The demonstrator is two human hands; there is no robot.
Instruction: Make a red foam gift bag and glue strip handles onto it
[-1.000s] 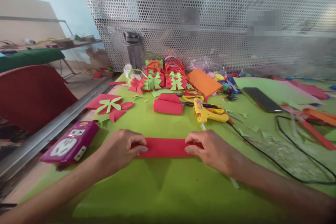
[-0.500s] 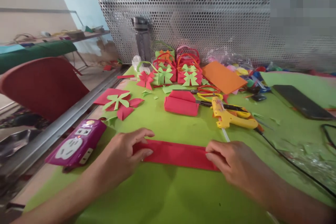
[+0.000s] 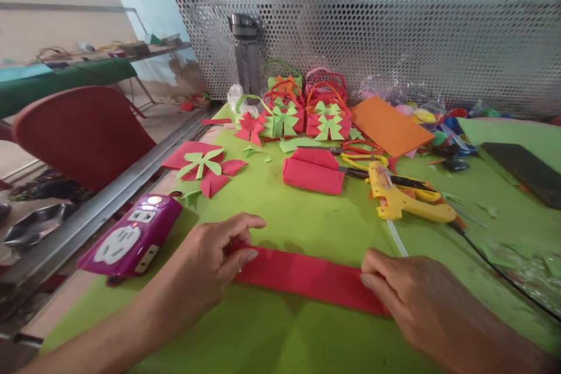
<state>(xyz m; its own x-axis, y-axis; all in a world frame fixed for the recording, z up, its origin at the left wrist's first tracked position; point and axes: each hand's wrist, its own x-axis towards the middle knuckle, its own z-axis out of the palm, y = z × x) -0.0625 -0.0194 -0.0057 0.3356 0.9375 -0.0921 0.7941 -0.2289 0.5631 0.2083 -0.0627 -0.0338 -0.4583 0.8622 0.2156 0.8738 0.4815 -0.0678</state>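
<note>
A long red strip of folded paper [image 3: 307,276] stretches between my hands above the green work surface [image 3: 245,327]. My left hand [image 3: 219,251] pinches its left end with the thumb in front, the index finger curled above it. At the other end my right hand [image 3: 407,289] grips the strip between thumb and fingers, tilting it lower on the right. Beyond the strip lies a folded red paper piece [image 3: 313,174]. A yellow glue gun [image 3: 397,198] rests behind my right hand, its clear glue stick pointing toward me.
A purple power strip [image 3: 131,236] lies left of my forearm. Behind are cut paper flowers [image 3: 204,166], small paper bags with bows [image 3: 326,120], scissors [image 3: 363,160], orange paper [image 3: 390,125], a water bottle [image 3: 246,61] and a phone [image 3: 523,169]. The glue gun's black cord [image 3: 495,263] runs right.
My right hand has moved right and toward me, with the strip's right end dropping lower. My left hand keeps its hold. The whole view has shifted slightly.
</note>
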